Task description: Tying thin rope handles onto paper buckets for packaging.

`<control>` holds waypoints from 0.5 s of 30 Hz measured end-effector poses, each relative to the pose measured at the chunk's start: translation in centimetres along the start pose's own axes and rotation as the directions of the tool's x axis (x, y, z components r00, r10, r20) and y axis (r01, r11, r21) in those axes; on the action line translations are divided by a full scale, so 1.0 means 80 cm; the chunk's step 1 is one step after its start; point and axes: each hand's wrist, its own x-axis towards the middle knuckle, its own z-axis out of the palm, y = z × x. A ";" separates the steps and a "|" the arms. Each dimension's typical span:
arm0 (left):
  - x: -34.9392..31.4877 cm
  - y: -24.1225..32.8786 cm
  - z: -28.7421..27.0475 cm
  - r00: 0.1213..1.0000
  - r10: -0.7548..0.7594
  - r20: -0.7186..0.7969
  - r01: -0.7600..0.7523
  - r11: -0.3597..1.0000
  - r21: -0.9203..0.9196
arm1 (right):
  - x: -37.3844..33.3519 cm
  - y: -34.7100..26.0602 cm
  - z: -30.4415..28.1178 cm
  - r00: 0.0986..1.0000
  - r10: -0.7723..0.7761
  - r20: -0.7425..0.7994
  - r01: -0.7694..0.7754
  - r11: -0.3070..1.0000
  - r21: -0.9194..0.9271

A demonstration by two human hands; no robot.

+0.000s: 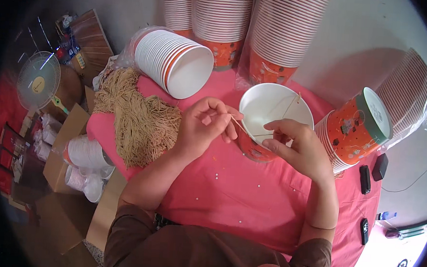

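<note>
A white-lined orange paper bucket [256, 153] stands upright on the table, mouth toward me. My left hand [205, 125] is at its left rim, thumb and index finger pinched on the end of a thin tan cord [240, 125]. The cord runs to the near wall of the bucket; a stretch crosses its inside, and a knotted end [298, 98] shows at the far right rim. My right hand [298, 146] closes over the near right rim, fingers curled inside and thumb low by the edge. Part of the cord is hidden under it.
A heap of tan cords [138, 116] lies at left. Nested buckets [171, 62] rest on their side behind it; tall bagged stacks [283, 35] stand at the back. Upside-down orange buckets [353, 127] lean at right. Small black devices [364, 179] and white beads lie on the pink cloth [239, 198].
</note>
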 end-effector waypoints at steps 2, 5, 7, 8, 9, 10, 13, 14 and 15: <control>0.003 0.002 -0.002 0.995 -0.088 0.042 0.093 0.986 -0.137 | 0.001 -0.003 0.003 0.998 -0.050 -0.042 0.048 0.998 -0.036; 0.002 0.002 0.003 0.955 -0.256 0.151 0.283 0.938 -0.199 | 0.006 -0.004 0.017 0.980 -0.172 -0.104 0.169 0.985 -0.040; -0.002 -0.003 0.009 0.940 -0.288 0.181 0.312 0.943 -0.119 | 0.007 -0.006 0.021 0.951 -0.291 -0.103 0.292 0.956 -0.005; -0.003 -0.003 0.010 0.940 -0.288 0.182 0.312 0.942 -0.120 | 0.008 -0.008 0.021 0.951 -0.291 -0.103 0.292 0.957 -0.006; -0.003 -0.003 0.010 0.943 -0.264 0.203 0.288 0.952 -0.100 | 0.008 -0.010 0.022 0.953 -0.289 -0.091 0.294 0.955 0.038; -0.004 -0.003 0.011 0.944 -0.240 0.225 0.263 0.961 -0.081 | 0.008 -0.012 0.023 0.954 -0.289 -0.080 0.295 0.952 0.081; -0.007 0.005 0.019 0.941 -0.230 0.246 0.237 0.971 0.003 | 0.008 -0.012 0.026 0.946 -0.307 -0.107 0.318 0.942 0.111; -0.009 0.006 0.022 0.941 -0.231 0.246 0.237 0.971 0.003 | 0.010 -0.011 0.027 0.946 -0.307 -0.107 0.318 0.942 0.111; -0.011 0.007 0.026 0.942 -0.242 0.233 0.243 0.970 0.022 | 0.011 -0.009 0.029 0.926 -0.362 -0.105 0.372 0.923 0.096</control>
